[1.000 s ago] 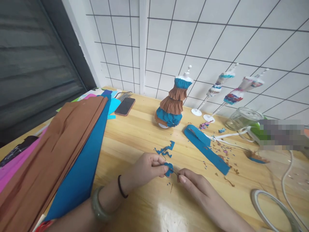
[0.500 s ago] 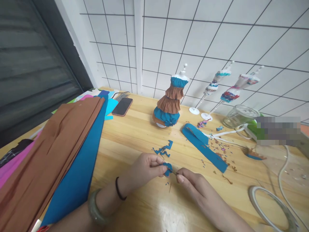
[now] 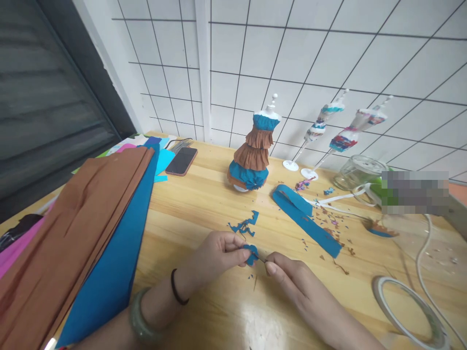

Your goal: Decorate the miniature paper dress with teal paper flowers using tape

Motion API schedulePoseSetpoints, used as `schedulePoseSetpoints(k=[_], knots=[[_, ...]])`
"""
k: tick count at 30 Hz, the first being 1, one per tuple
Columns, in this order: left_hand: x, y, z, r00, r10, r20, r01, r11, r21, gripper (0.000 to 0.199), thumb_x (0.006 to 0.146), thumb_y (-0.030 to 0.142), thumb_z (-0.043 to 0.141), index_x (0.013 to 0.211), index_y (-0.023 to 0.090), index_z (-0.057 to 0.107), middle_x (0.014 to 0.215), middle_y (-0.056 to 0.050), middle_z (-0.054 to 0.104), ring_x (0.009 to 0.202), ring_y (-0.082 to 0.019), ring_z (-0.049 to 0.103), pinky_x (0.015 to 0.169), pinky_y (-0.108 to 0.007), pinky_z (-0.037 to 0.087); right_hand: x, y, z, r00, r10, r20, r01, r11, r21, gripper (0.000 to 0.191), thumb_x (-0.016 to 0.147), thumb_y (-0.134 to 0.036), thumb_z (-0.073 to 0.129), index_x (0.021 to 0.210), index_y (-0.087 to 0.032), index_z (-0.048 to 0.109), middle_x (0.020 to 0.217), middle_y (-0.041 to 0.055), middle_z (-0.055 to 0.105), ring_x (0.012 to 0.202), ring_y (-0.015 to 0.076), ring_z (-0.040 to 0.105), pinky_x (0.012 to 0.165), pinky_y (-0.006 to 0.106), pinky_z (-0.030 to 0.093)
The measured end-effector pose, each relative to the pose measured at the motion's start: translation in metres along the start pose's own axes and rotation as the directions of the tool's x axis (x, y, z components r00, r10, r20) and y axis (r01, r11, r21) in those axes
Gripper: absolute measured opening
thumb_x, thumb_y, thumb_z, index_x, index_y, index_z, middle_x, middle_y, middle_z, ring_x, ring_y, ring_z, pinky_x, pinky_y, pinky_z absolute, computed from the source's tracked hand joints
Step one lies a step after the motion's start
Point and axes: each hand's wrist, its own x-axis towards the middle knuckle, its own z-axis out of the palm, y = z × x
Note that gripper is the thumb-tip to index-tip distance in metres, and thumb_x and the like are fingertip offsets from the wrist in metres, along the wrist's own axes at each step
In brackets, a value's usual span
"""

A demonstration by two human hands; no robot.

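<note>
Between thumb and fingers, my left hand (image 3: 229,249) pinches a small blue crepe-paper piece with a rounded, petal-like outline (image 3: 251,254). My right hand (image 3: 288,274) is closed on a thin dark stick (image 3: 261,259), whose far end touches the blue piece; its exact kind is too small to tell. Blue paper scraps (image 3: 246,224) lie just beyond my left hand. Farther back stands a small dress form (image 3: 257,150) covered in ruffled brown and blue paper. A folded blue paper strip (image 3: 306,221) lies to the right of it.
Large brown paper sheets (image 3: 91,209) and a blue sheet (image 3: 113,272) cover the left side, near a phone (image 3: 181,161). Two slimmer dress forms (image 3: 316,131) (image 3: 353,129), a glass jar (image 3: 359,172), a white cable (image 3: 423,262) and a tape roll (image 3: 404,308) are on the right.
The view has shifted slightly, so everything sits a little farther left. Both hands keep nearly the same pose, with the stick still against the blue paper piece.
</note>
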Motion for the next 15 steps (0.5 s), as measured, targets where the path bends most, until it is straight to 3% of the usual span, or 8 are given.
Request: schedulePoseSetpoints(k=[15], knots=[[0.0005,-0.0003,0.0009,1.0,0.006,0.009,-0.006,1.0,-0.022,0.018,0.074,0.029,0.062,0.077,0.011,0.066,0.075,-0.006,0.068,0.069,-0.013,0.058,0.067,-0.024,0.045,0.0006,-0.0001,0.0002,1.0,0.003,-0.007,-0.004,1.0,-0.023,0.037,0.093,-0.044,0.026,0.067,-0.021,0.04,0.064,-0.0016,0.051,0.06,0.0141,0.049,0.057,0.024,0.037]])
